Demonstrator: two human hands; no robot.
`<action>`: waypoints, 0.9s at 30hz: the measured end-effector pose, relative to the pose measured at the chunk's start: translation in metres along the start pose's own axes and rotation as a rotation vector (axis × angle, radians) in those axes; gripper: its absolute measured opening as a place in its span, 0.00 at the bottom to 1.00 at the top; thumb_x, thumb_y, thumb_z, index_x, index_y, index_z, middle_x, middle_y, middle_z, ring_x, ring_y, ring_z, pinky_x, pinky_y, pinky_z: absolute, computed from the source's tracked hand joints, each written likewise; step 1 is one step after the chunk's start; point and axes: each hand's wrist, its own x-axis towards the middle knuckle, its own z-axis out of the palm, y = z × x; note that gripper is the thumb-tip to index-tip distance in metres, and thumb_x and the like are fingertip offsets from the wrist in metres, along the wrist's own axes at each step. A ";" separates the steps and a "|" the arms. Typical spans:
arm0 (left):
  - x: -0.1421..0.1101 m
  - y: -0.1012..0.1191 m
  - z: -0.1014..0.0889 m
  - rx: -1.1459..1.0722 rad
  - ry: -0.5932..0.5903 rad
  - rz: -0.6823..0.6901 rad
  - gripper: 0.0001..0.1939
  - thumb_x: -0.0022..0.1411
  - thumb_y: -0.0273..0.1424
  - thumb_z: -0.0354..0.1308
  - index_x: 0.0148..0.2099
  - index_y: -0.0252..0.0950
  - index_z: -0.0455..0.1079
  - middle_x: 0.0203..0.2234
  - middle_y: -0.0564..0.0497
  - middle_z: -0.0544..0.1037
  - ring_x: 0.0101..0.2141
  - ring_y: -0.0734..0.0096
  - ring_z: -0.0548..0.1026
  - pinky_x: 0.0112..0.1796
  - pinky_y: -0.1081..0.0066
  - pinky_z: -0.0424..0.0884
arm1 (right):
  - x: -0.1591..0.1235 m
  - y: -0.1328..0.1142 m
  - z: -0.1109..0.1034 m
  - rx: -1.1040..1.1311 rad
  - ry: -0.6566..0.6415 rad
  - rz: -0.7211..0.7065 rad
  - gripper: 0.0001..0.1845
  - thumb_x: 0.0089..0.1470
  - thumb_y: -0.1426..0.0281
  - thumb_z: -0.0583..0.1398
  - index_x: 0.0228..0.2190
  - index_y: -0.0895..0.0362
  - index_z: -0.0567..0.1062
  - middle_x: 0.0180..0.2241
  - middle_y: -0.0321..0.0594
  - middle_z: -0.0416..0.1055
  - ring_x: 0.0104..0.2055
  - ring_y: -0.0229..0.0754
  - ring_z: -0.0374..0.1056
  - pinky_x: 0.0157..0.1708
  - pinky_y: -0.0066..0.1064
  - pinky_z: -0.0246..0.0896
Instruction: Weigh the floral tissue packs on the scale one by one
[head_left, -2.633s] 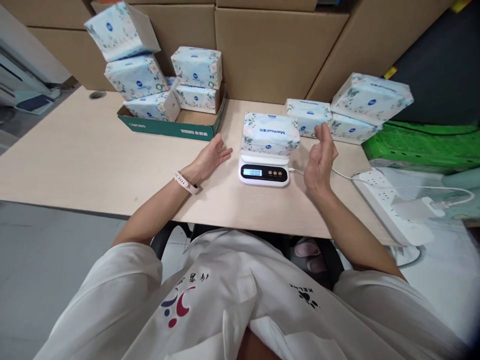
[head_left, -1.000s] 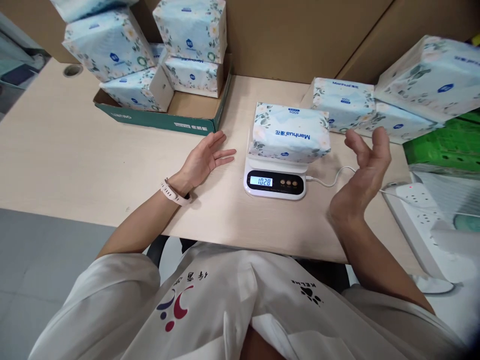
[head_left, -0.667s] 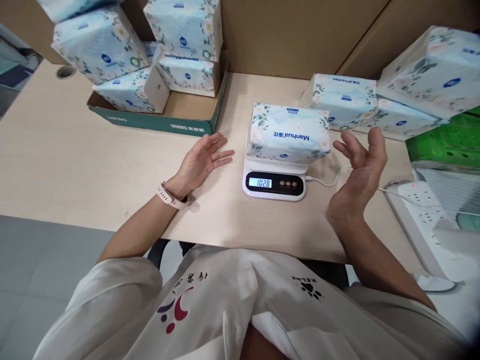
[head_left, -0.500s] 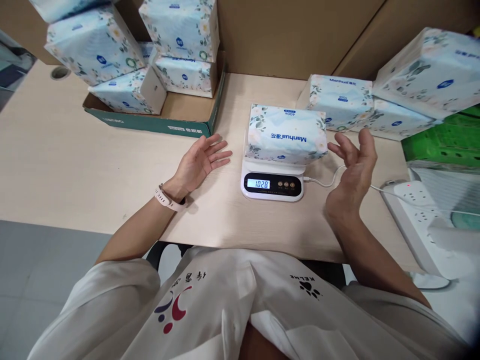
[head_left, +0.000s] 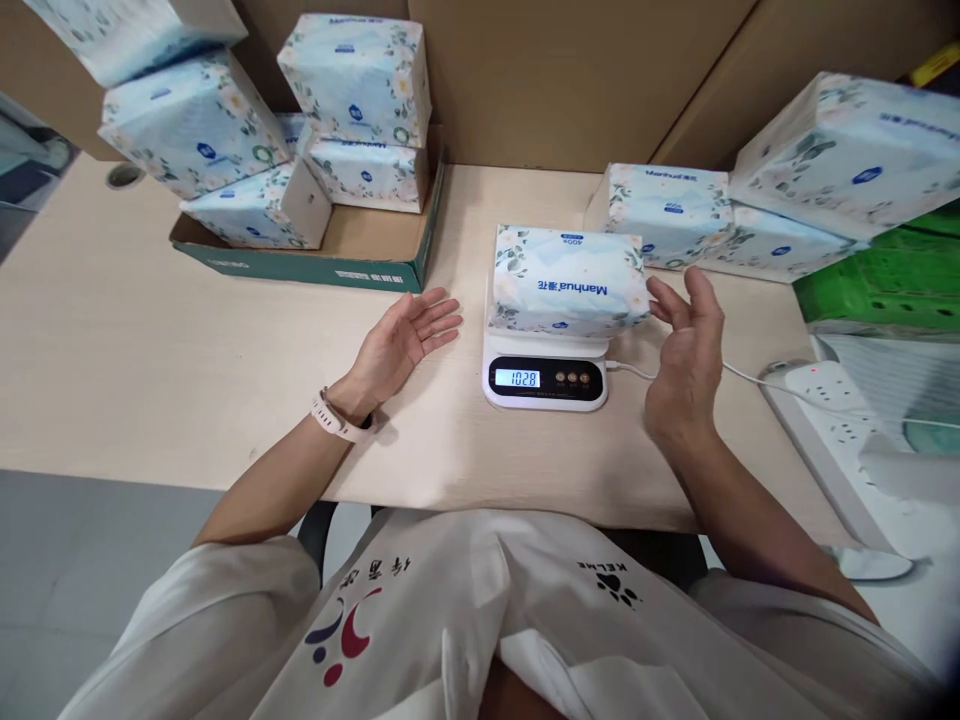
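A pack of tissues with a floral print rests on a white digital scale, whose lit display reads 1028 or 102.8. To the left of the scale, my left hand lies palm up on the table, fingers stretched out and holding nothing. On the other side my right hand is raised with its fingers apart. Its fingertips are at the right end of the pack; whether they touch it I cannot tell.
A green shallow carton at the back left holds several tissue packs in stacks. More tissue packs stand at the back right beside a green package. A white cable runs from the scale towards a power strip.
My right hand has moved slightly left, closer to the end of the tissue pack. The view has tilted a little, while the pack stays on the scale and my left hand keeps its pose.
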 end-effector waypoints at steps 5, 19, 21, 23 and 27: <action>0.000 -0.007 0.000 0.074 -0.038 0.077 0.38 0.70 0.59 0.58 0.69 0.37 0.73 0.73 0.38 0.70 0.74 0.42 0.67 0.71 0.43 0.68 | 0.001 -0.001 -0.004 -0.072 -0.012 0.118 0.36 0.75 0.45 0.45 0.76 0.41 0.59 0.70 0.47 0.71 0.71 0.58 0.71 0.73 0.70 0.56; 0.009 0.006 0.043 0.604 -0.237 0.269 0.47 0.72 0.64 0.53 0.82 0.46 0.53 0.83 0.52 0.43 0.82 0.53 0.35 0.80 0.53 0.31 | 0.004 -0.030 0.012 -0.087 -0.202 0.223 0.42 0.69 0.39 0.50 0.78 0.31 0.50 0.77 0.35 0.60 0.79 0.60 0.59 0.75 0.72 0.55; 0.017 0.018 0.061 0.591 -0.319 0.309 0.48 0.72 0.62 0.53 0.84 0.46 0.48 0.83 0.52 0.42 0.82 0.55 0.33 0.80 0.53 0.31 | 0.014 -0.030 0.013 -0.095 -0.163 0.219 0.44 0.67 0.39 0.52 0.78 0.34 0.52 0.78 0.37 0.58 0.80 0.61 0.57 0.75 0.69 0.58; 0.031 0.030 0.080 0.556 -0.379 0.375 0.50 0.72 0.61 0.54 0.84 0.47 0.44 0.84 0.52 0.39 0.82 0.56 0.32 0.80 0.54 0.32 | 0.035 -0.027 0.010 -0.121 -0.083 0.180 0.46 0.66 0.39 0.54 0.78 0.40 0.54 0.78 0.43 0.59 0.79 0.62 0.58 0.75 0.67 0.59; 0.080 0.043 0.124 0.526 -0.436 0.517 0.51 0.72 0.59 0.56 0.85 0.47 0.38 0.84 0.54 0.35 0.82 0.57 0.31 0.80 0.56 0.34 | 0.100 -0.007 -0.008 -0.274 0.093 0.053 0.49 0.63 0.39 0.57 0.76 0.48 0.57 0.77 0.49 0.60 0.77 0.64 0.61 0.73 0.65 0.60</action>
